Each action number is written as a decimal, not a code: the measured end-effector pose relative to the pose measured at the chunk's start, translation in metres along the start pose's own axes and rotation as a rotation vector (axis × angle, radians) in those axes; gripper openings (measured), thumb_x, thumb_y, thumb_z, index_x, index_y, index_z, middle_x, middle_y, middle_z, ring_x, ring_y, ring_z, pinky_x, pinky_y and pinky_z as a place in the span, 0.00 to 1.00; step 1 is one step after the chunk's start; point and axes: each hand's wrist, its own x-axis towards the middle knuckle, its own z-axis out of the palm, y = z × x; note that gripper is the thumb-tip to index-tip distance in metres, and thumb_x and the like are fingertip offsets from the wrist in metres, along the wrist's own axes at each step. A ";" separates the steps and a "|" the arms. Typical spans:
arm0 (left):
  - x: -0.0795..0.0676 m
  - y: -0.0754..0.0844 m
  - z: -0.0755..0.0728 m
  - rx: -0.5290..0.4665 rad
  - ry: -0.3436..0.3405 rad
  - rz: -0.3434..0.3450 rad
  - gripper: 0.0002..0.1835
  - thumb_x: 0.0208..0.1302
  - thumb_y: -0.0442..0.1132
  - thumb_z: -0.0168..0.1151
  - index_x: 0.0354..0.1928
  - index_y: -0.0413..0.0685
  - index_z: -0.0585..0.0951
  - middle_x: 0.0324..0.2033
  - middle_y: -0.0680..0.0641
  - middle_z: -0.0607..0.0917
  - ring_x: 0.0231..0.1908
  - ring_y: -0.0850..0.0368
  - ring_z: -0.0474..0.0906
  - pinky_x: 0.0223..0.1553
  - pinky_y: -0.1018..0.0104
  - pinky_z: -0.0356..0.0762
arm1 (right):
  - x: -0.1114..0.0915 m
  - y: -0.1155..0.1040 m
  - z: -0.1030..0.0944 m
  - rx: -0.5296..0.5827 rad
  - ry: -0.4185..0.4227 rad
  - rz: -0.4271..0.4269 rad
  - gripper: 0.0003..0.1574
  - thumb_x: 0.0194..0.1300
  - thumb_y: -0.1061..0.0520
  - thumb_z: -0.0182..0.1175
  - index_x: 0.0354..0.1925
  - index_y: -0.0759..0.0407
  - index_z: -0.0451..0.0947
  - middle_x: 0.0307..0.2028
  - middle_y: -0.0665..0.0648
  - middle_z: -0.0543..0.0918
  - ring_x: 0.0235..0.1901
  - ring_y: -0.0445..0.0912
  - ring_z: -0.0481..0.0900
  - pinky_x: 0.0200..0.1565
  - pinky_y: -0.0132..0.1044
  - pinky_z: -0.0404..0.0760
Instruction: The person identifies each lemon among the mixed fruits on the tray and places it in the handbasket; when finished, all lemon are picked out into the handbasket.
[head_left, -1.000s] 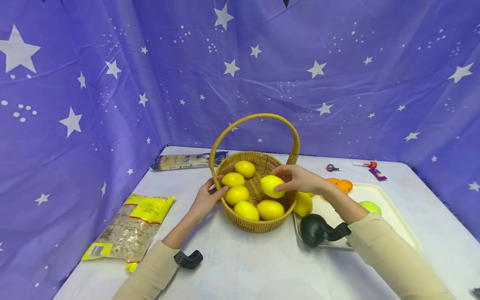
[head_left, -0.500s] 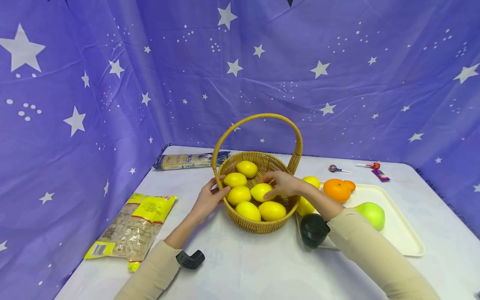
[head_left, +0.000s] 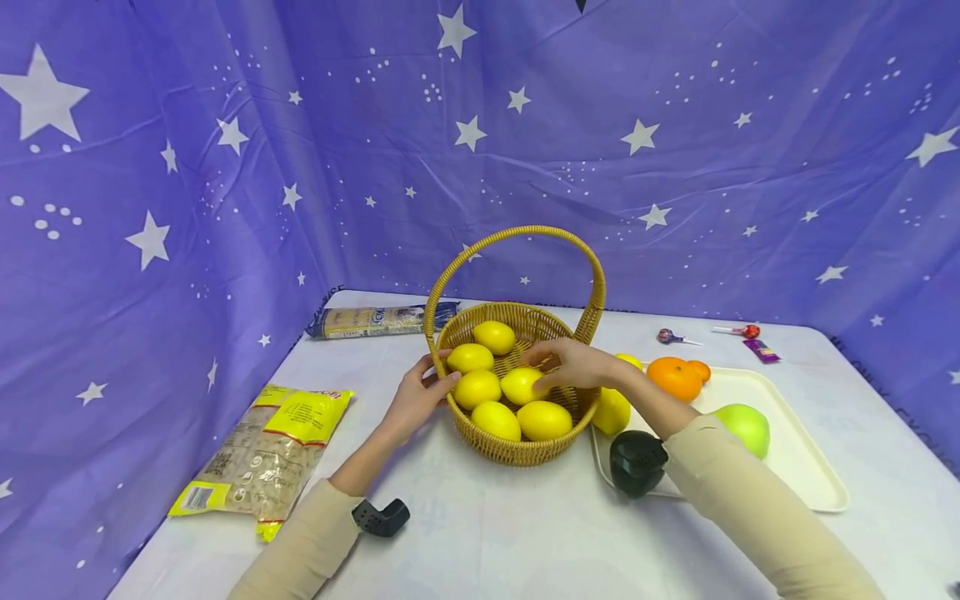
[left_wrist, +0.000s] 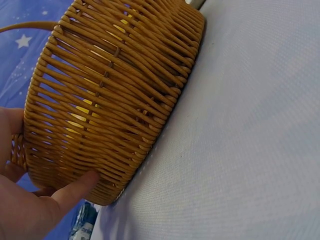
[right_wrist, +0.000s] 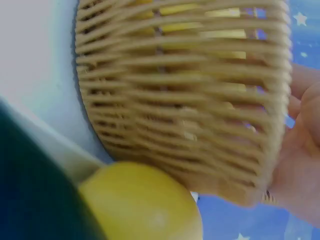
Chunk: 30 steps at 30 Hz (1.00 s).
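A wicker basket [head_left: 517, 452] with a tall arched handle stands mid-table, several yellow lemons inside. My left hand [head_left: 414, 402] grips its left rim; the left wrist view shows a finger [left_wrist: 75, 192] against the outer weave. My right hand [head_left: 573, 365] reaches over the right rim, its fingers loosely bent beside a lemon [head_left: 522, 386] in the middle. In the head view a gap shows between the upper fingers and that lemon, and the thumb is at its right side. In the right wrist view the weave partly hides the right fingers.
Right of the basket, a cream tray [head_left: 813, 467] carries more lemons [head_left: 612, 412], an orange [head_left: 673, 379], a green pear [head_left: 744, 429] and a dark avocado-like fruit [head_left: 628, 471]. Lollipops [head_left: 746, 331] lie behind. A yellow bag [head_left: 262, 454] and a long packet [head_left: 375, 322] lie left.
My right hand has brought a lemon left and down among the others in the basket, then its fingers have loosened and drawn slightly back. My left hand stays on the rim.
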 end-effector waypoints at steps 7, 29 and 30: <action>0.000 0.000 0.001 0.005 0.009 -0.007 0.26 0.71 0.40 0.58 0.68 0.48 0.67 0.65 0.38 0.69 0.61 0.44 0.71 0.45 0.59 0.83 | -0.022 0.002 -0.022 0.248 0.046 0.083 0.31 0.69 0.56 0.60 0.65 0.66 0.66 0.61 0.68 0.70 0.60 0.63 0.69 0.58 0.52 0.75; 0.001 0.000 0.001 0.008 0.001 -0.003 0.26 0.71 0.40 0.58 0.68 0.47 0.66 0.65 0.36 0.68 0.61 0.42 0.70 0.45 0.58 0.83 | -0.112 0.054 -0.042 0.567 0.121 0.404 0.38 0.76 0.47 0.48 0.69 0.73 0.53 0.59 0.73 0.68 0.59 0.64 0.71 0.50 0.48 0.81; 0.001 0.000 0.001 0.012 0.000 -0.001 0.26 0.71 0.41 0.58 0.68 0.47 0.66 0.66 0.36 0.68 0.61 0.42 0.70 0.45 0.58 0.82 | -0.112 0.056 -0.040 0.561 0.121 0.411 0.37 0.76 0.47 0.48 0.68 0.73 0.54 0.58 0.73 0.69 0.58 0.64 0.72 0.49 0.48 0.81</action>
